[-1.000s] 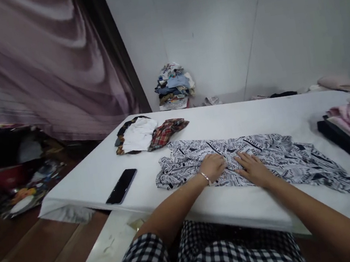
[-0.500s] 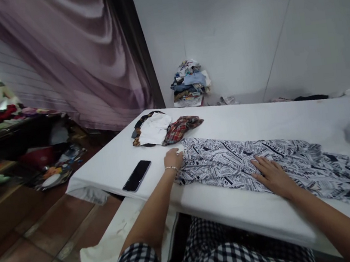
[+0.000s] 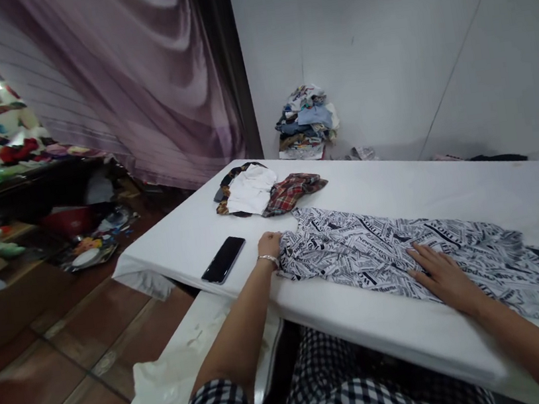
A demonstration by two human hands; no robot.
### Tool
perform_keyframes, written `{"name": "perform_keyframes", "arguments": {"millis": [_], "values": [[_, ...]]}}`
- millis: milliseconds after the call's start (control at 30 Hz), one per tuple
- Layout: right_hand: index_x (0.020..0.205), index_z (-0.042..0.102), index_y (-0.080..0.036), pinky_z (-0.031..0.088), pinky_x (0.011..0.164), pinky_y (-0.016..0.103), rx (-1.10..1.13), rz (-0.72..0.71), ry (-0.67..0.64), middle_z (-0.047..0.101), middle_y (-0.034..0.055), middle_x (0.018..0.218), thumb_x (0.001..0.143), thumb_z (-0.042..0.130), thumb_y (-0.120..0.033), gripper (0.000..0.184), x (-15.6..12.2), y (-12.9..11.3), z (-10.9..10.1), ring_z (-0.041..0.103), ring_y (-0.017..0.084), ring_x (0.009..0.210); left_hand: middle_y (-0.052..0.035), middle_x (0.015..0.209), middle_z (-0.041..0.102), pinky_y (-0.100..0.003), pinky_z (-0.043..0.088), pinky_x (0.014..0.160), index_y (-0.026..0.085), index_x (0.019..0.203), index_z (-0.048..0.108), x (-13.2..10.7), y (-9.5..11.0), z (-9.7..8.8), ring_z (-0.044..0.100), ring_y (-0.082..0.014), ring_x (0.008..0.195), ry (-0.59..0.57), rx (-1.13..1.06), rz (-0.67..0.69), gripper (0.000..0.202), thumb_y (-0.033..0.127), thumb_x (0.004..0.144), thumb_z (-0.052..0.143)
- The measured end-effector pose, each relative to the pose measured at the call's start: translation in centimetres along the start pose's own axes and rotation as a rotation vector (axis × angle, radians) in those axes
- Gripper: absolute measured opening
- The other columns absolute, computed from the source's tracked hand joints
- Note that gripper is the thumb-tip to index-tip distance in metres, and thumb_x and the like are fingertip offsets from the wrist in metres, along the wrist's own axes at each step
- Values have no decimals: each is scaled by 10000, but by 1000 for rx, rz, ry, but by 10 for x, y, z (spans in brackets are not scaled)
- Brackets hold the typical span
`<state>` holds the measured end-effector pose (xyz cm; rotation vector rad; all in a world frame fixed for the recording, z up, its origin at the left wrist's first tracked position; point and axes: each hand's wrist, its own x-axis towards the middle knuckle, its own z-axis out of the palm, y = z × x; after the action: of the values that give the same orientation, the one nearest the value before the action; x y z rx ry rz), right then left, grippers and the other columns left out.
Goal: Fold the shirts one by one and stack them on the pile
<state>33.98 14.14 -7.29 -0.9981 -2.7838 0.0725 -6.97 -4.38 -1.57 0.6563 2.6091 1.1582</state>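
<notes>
A black-and-white newspaper-print garment (image 3: 356, 250) lies stretched lengthwise along the front of the white-covered table (image 3: 371, 177). At its left end, my left hand (image 3: 270, 245) is closed around the fabric edge, its fingertips partly hidden by the cloth. My right hand (image 3: 444, 272) rests flat on the middle of the garment with the fingers extended. Left of my left hand is a dark-screened phone (image 3: 224, 260). Beyond it sit a folded white cloth (image 3: 251, 190) and a red plaid cloth (image 3: 294, 192).
A tall heap of clothes (image 3: 307, 123) stands against the wall behind the table. A mauve curtain (image 3: 168, 89) hangs at the left. Below the table's front edge is a pale bench (image 3: 173, 376). A cardboard box (image 3: 10, 305) and clutter lie to the left.
The view has turned slightly left, so things appear shifted right. My left hand has closed more tightly, gathering the garment's left edge. My right hand stays flat on the cloth.
</notes>
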Motion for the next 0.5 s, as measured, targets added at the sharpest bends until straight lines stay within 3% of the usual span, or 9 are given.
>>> {"name": "perform_keyframes", "arguments": {"millis": [133,267,500], "values": [[1409,434,-214,224,1131,506,30,27,-60,297,78,1517,879,272,-651,706,2,2,-5,237,277,1409,-62,902,721,-256,481,739,149,956,660,10,-2,5,650,-153,809,-30,-66,5,192,226,806,570],[1388,466,-227,273,1112,507,85,51,-74,334,85,1500,862,307,-675,709,12,-6,-21,265,289,1397,-111,1148,676,-261,470,854,144,1133,619,27,4,7,633,-165,1016,-55,-50,27,305,232,853,535],[1415,425,-220,206,1129,529,168,-71,-53,310,91,1511,905,323,-608,648,55,-79,-42,223,277,1414,-148,1231,633,-287,435,922,145,1120,663,55,42,30,585,-242,1140,-195,169,26,361,350,846,547]]}}
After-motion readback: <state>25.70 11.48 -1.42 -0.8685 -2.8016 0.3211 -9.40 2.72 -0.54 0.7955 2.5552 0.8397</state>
